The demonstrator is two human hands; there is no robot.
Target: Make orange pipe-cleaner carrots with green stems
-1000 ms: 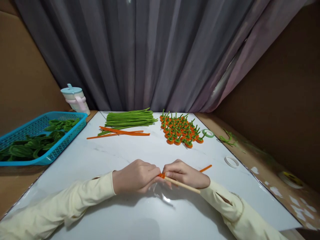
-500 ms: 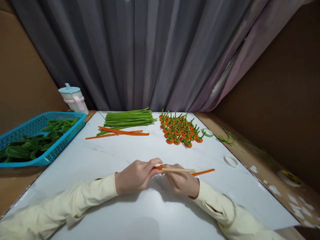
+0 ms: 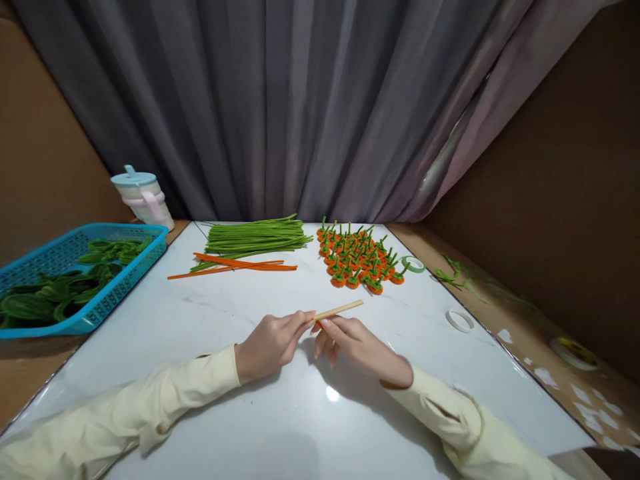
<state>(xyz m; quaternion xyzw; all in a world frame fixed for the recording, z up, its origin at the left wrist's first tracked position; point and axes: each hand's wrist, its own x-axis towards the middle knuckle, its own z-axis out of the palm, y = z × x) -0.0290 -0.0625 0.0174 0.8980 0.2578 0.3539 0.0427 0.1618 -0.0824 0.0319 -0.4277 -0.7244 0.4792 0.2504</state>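
My left hand [image 3: 270,343] pinches one end of a thin wooden stick [image 3: 340,309] that points up and to the right above the white table [image 3: 260,413]. My right hand [image 3: 357,345] is closed just beside it, fingers pinched on a small bit of orange pipe cleaner [image 3: 317,325] at the stick's near end. Most of the orange piece is hidden under my fingers. Both hands hover near the table's middle, touching each other.
At the back lie a bundle of green pipe cleaners [image 3: 260,237], a few orange ones [image 3: 240,265] and several small orange-and-green pieces [image 3: 357,260]. A blue basket [image 3: 80,319] of green leaves stands left, a lidded cup [image 3: 143,197] behind it. Tape rings [image 3: 460,321] lie right.
The stick has swung from pointing right to tilting up and away. The long orange tail that stuck out to the right is no longer visible. My right hand has turned palm-down.
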